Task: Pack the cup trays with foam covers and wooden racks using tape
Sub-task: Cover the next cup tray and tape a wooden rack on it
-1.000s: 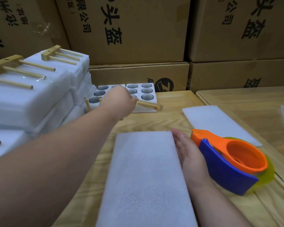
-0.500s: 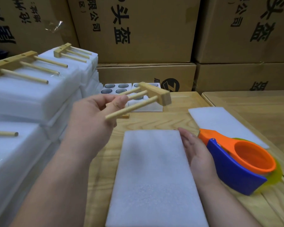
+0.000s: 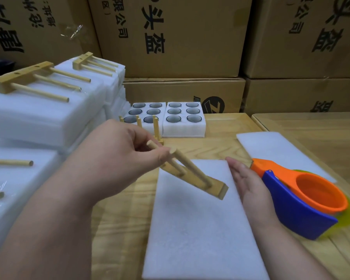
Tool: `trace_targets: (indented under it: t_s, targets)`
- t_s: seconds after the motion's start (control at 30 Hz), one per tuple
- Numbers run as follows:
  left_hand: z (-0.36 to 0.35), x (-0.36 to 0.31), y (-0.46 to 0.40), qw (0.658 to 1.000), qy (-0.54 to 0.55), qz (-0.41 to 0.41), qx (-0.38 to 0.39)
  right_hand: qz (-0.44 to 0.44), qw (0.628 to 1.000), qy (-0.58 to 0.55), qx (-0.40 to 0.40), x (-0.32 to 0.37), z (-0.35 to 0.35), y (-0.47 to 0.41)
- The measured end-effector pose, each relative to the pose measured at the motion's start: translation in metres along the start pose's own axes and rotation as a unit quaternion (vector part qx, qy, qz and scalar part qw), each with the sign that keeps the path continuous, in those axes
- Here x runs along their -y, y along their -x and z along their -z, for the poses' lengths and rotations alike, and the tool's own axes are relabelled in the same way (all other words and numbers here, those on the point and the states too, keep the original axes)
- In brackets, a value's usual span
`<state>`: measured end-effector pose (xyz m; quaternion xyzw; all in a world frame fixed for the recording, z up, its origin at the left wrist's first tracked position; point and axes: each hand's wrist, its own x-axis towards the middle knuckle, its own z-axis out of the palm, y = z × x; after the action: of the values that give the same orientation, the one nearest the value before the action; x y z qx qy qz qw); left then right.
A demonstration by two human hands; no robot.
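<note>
The left hand [image 3: 117, 156] pinches a wooden rack [image 3: 192, 176] by the ends of its dowels, fingers [image 3: 162, 156] clamped on them, and the rack hangs tilted in the air — its flat base bar lowest, just above the near foam cover [image 3: 200, 229] that lies flat on the table [image 3: 119, 223]. The right hand [image 3: 249, 182] rests along that cover's right edge, fingers straight and together, gripping nothing. Just beside it on the right sits the orange and blue tape dispenser [image 3: 303, 201], and behind that a second foam sheet [image 3: 279, 150] lies on the wood.

Farther back, against the cardboard boxes [image 3: 180, 37], two white cup trays [image 3: 166, 118] stand side by side, touching, each with round wells holding dark cups. Another rack [image 3: 156, 130] stands upright just in front of the left tray, its dowels pointing up. On the left are stacks of wrapped foam bundles [image 3: 49, 116] — racks lying on top of them, dowels flat, the nearest one [image 3: 34, 81] on the tall front stack.
</note>
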<state>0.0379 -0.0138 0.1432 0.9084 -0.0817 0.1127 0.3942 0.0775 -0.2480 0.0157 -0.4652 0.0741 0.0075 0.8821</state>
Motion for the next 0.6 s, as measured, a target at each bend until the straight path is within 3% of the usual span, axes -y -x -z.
trace_targets:
  t_s: [0.6]
  targets:
    - [-0.035,0.004,-0.010,0.996,-0.076,-0.022,0.037,-0.002,0.999,0.034,-0.018,0.006,-0.007,0.008]
